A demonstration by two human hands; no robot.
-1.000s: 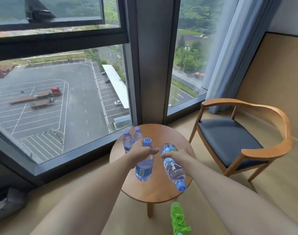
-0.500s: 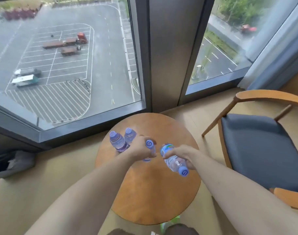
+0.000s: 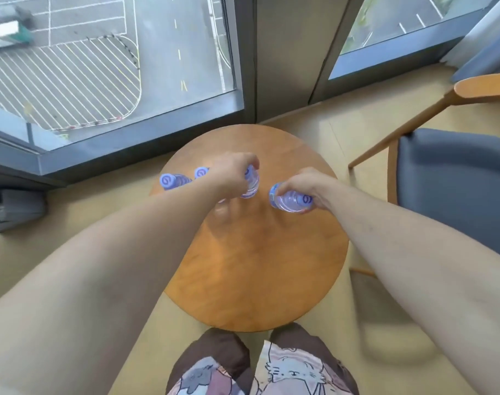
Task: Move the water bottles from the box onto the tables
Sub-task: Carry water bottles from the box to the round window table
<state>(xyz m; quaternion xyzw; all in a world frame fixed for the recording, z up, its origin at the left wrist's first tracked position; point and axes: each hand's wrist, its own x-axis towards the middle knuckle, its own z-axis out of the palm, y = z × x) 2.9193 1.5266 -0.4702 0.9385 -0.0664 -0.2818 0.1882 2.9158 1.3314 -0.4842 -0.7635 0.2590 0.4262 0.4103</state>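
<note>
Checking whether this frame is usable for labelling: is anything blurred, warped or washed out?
Head view: wide-angle bending at the edges, forearms stretched; mild motion blur on the left hand, right hand and their bottles; table evenly daylit, soft shadows, no strong glare.

At two o'clock we see a wooden armchair [image 3: 471, 86] with a dark grey seat cushion [image 3: 454, 178]. From ten to twelve o'clock runs a large window [image 3: 106, 61] over a parking lot, a dark pillar [image 3: 283, 52] beside it. At six o'clock, cat-print shorts [image 3: 294, 366].
</note>
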